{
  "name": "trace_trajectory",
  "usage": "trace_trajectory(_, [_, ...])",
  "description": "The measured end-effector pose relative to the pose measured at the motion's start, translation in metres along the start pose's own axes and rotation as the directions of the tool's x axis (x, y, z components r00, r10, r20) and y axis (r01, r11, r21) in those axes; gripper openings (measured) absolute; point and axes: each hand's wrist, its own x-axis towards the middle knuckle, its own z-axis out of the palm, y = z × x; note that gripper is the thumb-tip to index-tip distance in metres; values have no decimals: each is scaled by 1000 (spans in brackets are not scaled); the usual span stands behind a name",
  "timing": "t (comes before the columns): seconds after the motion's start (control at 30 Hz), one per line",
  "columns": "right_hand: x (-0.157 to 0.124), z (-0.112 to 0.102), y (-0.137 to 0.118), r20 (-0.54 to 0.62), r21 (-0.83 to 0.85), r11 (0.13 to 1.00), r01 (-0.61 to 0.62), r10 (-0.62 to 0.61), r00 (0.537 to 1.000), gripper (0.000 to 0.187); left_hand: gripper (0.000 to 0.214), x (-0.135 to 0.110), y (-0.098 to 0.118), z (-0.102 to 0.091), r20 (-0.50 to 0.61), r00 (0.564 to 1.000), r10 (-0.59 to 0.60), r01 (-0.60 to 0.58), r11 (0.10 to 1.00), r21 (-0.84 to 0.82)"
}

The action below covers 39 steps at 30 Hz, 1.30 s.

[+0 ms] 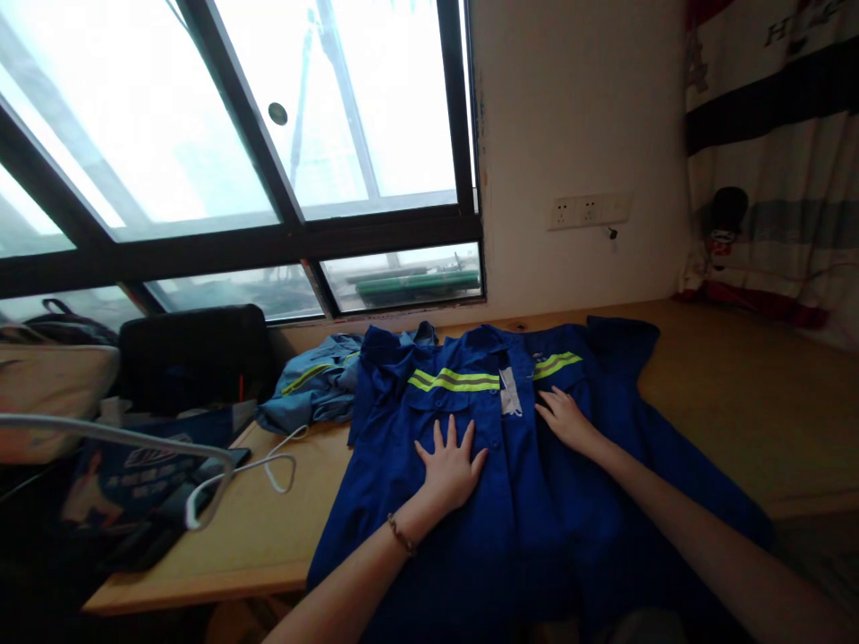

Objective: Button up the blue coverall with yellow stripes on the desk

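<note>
Nothing gripped that I can see: left hand [449, 465] flat, fingers spread on jacket [537, 528], right hand [570, 419] resting on its other front panel, fingers loose. Jacket lies front up on table [268, 528]. Done: spread out, mostly flat. Not done: front gaps around the label [510, 394], some creases. Grey-blue garment [322, 371] crumpled beside it. Pale bag [60, 385] at far left, can't tell contents
</note>
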Motion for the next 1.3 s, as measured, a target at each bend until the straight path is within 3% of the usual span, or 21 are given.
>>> trace_trajectory(0.1, [33,23,-25,-91,175,984,-34,51,995,49,60,0,3,-11,56,998,-10,11,1000,-3])
trace_trajectory(0.27, [52,53,-61,37,73,977,201,-204,978,49,43,33,2,-29,76,996,45,-44,999,-14])
trace_trajectory(0.4, [39,46,-65,-12,-30,985,170,-171,985,44,23,78,6,-23,-65,987,148,-156,977,-145])
trace_trajectory(0.57, [28,24,-59,26,-87,993,76,-74,997,21,13,121,19,5,-163,981,107,-157,929,-336])
trace_trajectory(0.73, [30,24,-59,63,-89,996,3,2,998,22,17,133,15,25,-161,985,58,-129,871,-474])
trace_trajectory(0.83, [34,29,-62,38,-123,992,-19,24,999,34,15,135,10,26,-97,990,98,-135,842,-523])
trace_trajectory(1.0, [36,33,-61,-6,-141,988,-63,63,998,26,15,136,11,24,-103,994,38,-87,846,-526])
trace_trajectory(1.1, [40,37,-58,-38,-65,995,-77,74,997,22,17,136,13,23,-111,994,10,-69,837,-542])
trace_trajectory(1.17, [46,41,-55,-60,86,983,-165,171,984,16,21,136,14,21,-96,995,-33,-26,833,-553])
trace_trajectory(1.23, [57,43,-50,-17,392,881,-266,296,955,8,24,137,14,19,-78,995,-63,8,825,-565])
trace_trajectory(1.3, [69,43,-45,61,660,692,-293,340,938,4,26,138,13,19,-64,997,-41,-4,810,-586])
